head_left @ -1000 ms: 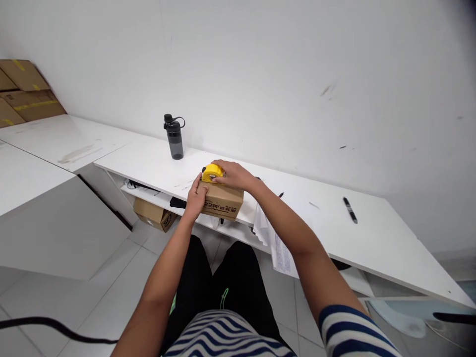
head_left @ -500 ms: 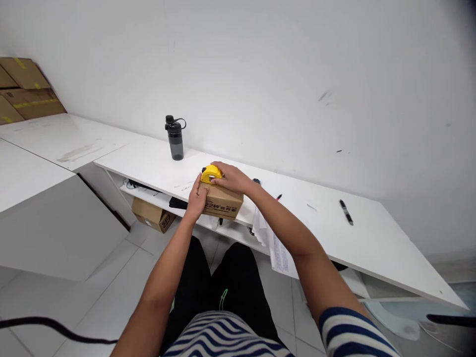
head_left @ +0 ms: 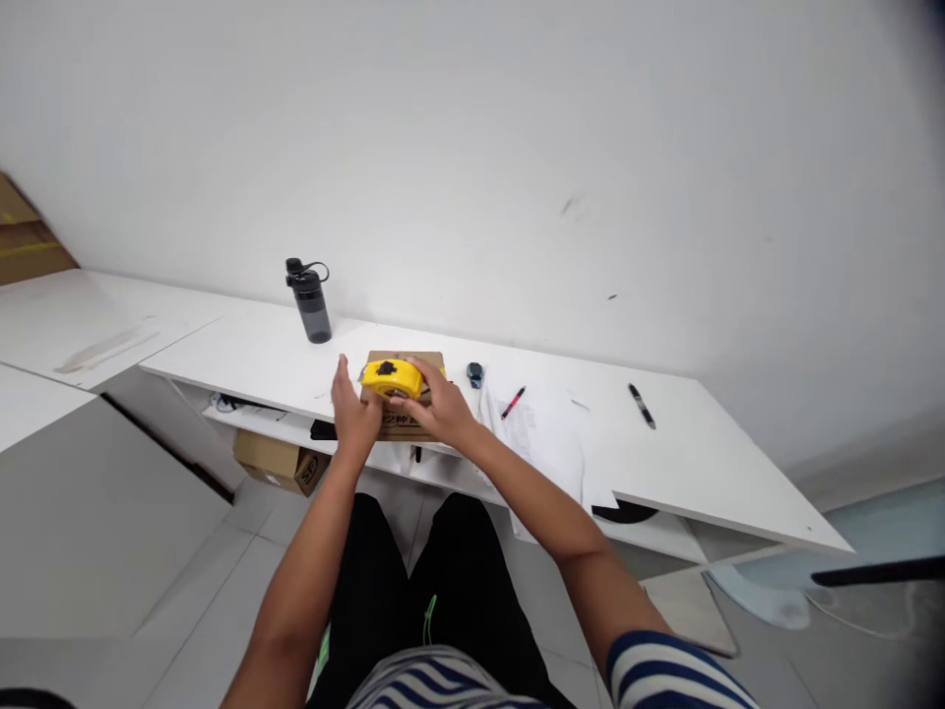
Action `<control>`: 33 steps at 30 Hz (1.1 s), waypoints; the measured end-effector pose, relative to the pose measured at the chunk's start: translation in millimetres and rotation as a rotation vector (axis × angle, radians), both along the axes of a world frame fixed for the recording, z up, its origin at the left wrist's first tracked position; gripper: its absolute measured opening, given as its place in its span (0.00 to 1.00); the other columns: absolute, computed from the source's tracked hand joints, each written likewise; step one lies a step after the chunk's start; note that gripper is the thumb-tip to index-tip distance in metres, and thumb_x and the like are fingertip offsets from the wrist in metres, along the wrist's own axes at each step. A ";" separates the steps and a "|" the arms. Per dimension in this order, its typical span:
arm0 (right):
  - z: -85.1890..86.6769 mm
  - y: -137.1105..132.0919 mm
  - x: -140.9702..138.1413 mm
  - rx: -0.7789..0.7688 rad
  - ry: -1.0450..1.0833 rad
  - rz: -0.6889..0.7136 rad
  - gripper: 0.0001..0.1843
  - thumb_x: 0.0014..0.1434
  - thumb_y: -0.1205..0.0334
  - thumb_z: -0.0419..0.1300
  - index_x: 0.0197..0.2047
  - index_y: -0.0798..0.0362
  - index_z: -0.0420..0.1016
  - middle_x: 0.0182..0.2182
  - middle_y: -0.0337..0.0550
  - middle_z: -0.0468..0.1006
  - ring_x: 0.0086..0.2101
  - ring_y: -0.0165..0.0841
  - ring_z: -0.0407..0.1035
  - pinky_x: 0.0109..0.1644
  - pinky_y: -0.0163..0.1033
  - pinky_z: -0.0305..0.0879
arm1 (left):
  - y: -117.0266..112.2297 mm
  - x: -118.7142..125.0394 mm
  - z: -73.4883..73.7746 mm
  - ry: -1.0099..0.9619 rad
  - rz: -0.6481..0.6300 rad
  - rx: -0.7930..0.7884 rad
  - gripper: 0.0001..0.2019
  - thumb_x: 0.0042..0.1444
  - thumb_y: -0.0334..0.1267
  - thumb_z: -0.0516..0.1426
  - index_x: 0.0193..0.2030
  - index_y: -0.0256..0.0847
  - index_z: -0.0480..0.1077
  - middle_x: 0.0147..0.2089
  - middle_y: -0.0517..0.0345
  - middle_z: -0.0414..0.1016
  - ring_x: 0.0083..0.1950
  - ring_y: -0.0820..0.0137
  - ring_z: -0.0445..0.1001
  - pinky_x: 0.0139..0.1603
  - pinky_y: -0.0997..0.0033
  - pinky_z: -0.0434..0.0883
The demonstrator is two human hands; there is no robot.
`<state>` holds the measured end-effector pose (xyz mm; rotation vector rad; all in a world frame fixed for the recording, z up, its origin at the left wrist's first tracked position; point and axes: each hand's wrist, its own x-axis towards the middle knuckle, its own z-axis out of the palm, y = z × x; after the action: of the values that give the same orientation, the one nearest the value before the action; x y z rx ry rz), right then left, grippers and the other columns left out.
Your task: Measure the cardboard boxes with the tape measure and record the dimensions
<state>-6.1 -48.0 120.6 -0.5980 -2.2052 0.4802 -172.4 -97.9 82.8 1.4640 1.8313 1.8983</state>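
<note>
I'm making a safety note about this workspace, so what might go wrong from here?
The cardboard box sits by the front edge of the white desk, with the left hand open at its left side; a push could tip it off.

The right hand holds the yellow tape measure up by the box; if it slipped, it could drop.

The papers hang over the front edge, so a brushing arm might drag them down.

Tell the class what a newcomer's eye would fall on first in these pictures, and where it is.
Most likely the bright yellow tape measure, gripped in the right hand over a cardboard box near the white desk's front edge. Next, perhaps, the dark bottle standing farther back, to the left.
</note>
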 end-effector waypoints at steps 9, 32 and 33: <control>-69.5 -2.0 63.3 -0.160 0.204 0.024 0.46 0.59 0.27 0.42 0.68 0.52 0.47 0.56 0.59 0.71 0.53 0.46 0.71 0.55 0.51 0.70 | -16.7 95.1 -11.4 -0.297 -0.275 -0.036 0.33 0.46 0.69 0.58 0.40 0.37 0.74 0.39 0.49 0.78 0.42 0.60 0.76 0.46 0.63 0.73; -95.0 141.6 203.8 -0.239 -0.406 -0.685 0.19 0.71 0.55 0.38 0.50 0.53 0.65 0.37 0.46 0.78 0.35 0.35 0.72 0.37 0.37 0.62 | 94.6 165.7 -54.0 0.388 -0.456 -0.465 0.17 0.56 0.56 0.56 0.36 0.43 0.66 0.34 0.60 0.70 0.35 0.68 0.68 0.34 0.69 0.58; -100.3 135.7 207.8 -0.290 -0.267 -0.663 0.20 0.71 0.50 0.40 0.46 0.52 0.66 0.34 0.42 0.76 0.34 0.34 0.71 0.36 0.36 0.62 | 96.4 164.8 -55.7 0.371 -0.457 -0.491 0.17 0.56 0.56 0.55 0.36 0.43 0.66 0.34 0.61 0.70 0.35 0.67 0.68 0.34 0.69 0.58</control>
<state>201.7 87.7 20.4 -1.5547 -2.0206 0.3771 -7.6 -1.5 27.1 1.9049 1.7167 0.9370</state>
